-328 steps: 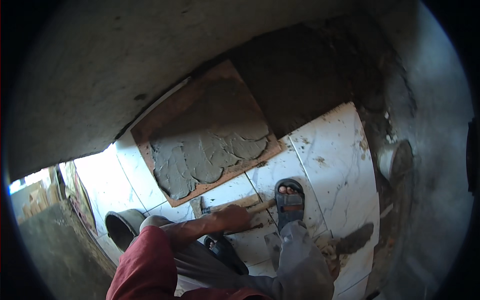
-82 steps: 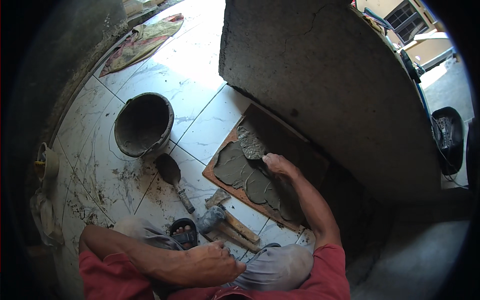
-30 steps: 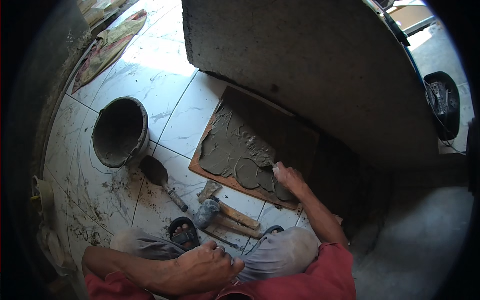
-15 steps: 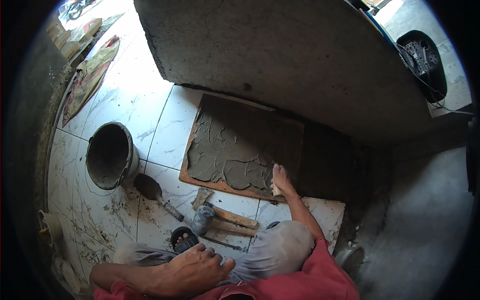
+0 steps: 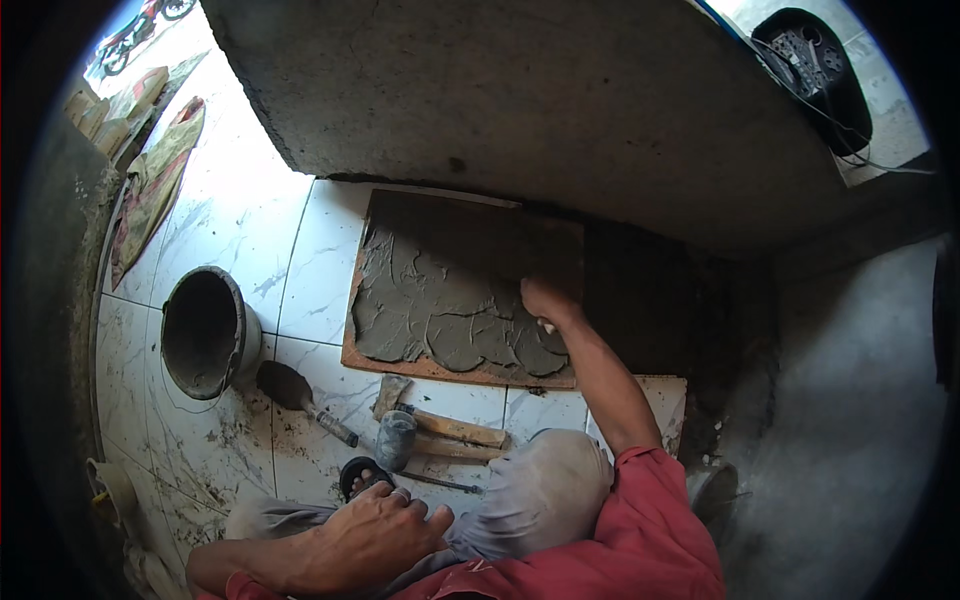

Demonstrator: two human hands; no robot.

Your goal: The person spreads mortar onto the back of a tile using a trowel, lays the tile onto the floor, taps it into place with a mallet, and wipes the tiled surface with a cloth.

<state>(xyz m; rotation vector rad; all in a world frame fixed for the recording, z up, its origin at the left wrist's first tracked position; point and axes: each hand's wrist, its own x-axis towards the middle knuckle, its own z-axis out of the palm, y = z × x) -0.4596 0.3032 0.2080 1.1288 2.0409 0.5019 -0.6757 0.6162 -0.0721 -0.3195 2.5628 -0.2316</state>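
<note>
Nearest us, our left hand [image 5: 365, 530] rests flat on our grey-trousered left knee [image 5: 290, 520], fingers spread and grasping nothing. Just beyond it a sandalled foot [image 5: 362, 476] stands on the white tiled floor [image 5: 240, 240]. To the right, our other knee [image 5: 545, 495] is bent up, and our red sleeve [image 5: 650, 520] leads along the forearm to our right hand [image 5: 545, 300].

Between the knees and the tile lie a hammer [image 5: 435, 430] with a wooden handle and a trowel [image 5: 300, 395], its blade dirty with mortar, both on the floor. Left of the trowel a black bucket [image 5: 205, 335] lies tipped, its mouth turned toward us.

Further out, the large tile [image 5: 450, 260] lies face down on the floor, its reddish back spread with grey mortar [image 5: 430, 310]. Our right hand touches the tile's right part, at the edge of the mortar; whether its grip is clenched on anything we cannot tell.

Beyond the tile rises a grey concrete slab [image 5: 520, 100]. At far left, sacks [image 5: 150, 180] lie on the floor.
</note>
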